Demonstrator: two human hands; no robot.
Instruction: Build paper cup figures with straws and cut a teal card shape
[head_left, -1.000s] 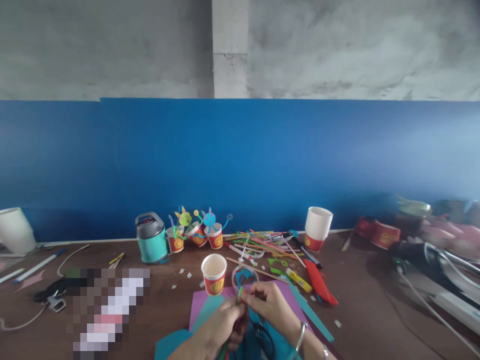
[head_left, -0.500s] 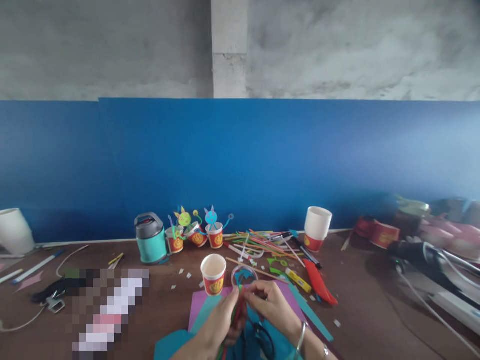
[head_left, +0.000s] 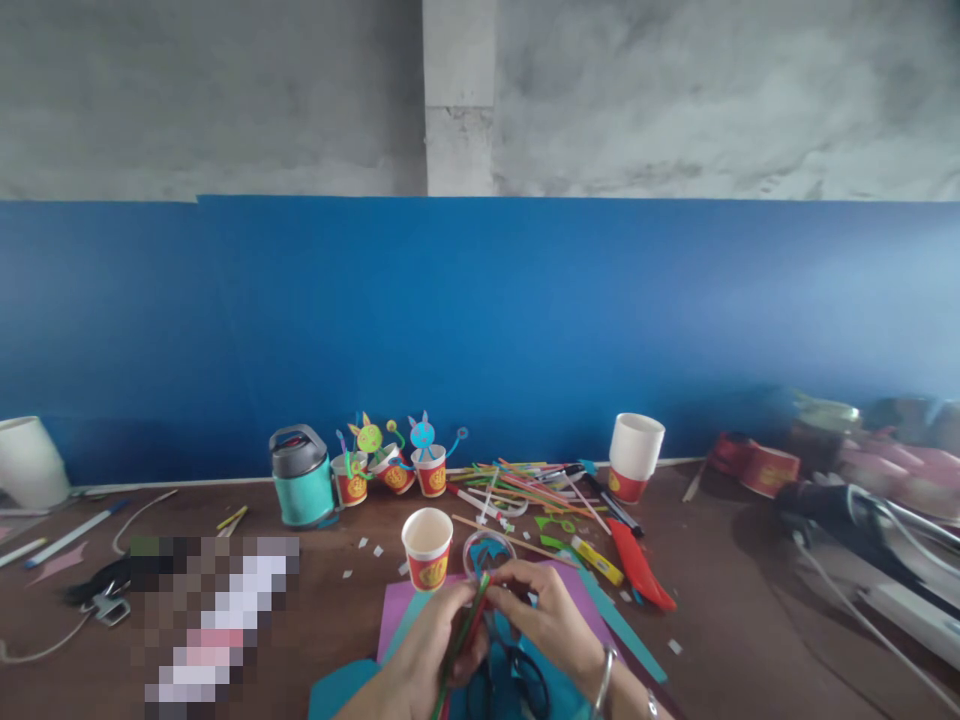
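My left hand (head_left: pixel 435 645) is closed around thin green and red sticks (head_left: pixel 466 632), which slant up out of its fist. At their upper end my right hand (head_left: pixel 540 612) is closed in a pinch, thumb and forefinger on the tips. Just below my hands show the dark handles of scissors (head_left: pixel 529 682); their blades are hidden. Purple paper (head_left: pixel 394 610) and teal paper (head_left: pixel 349 690) lie beneath. A paper cup (head_left: pixel 427 550) stands upright beyond my left hand. Right behind my fingertips is a clear round tub (head_left: pixel 489 545) with blue bits in it.
Several cups with paper creatures (head_left: pixel 422 436) stand at the back, beside a teal lidded pot (head_left: pixel 301 480). A heap of coloured sticks (head_left: pixel 525 490), a glue stick (head_left: pixel 597 561), a red packet (head_left: pixel 639 565) and stacked cups (head_left: pixel 636 455) lie to the right. Paper scraps dot the table.
The sticks have turned a little in my hands, so their green side shows more. My left hand has shifted slightly left and down; the scissors handles show more. The table things are unmoved.
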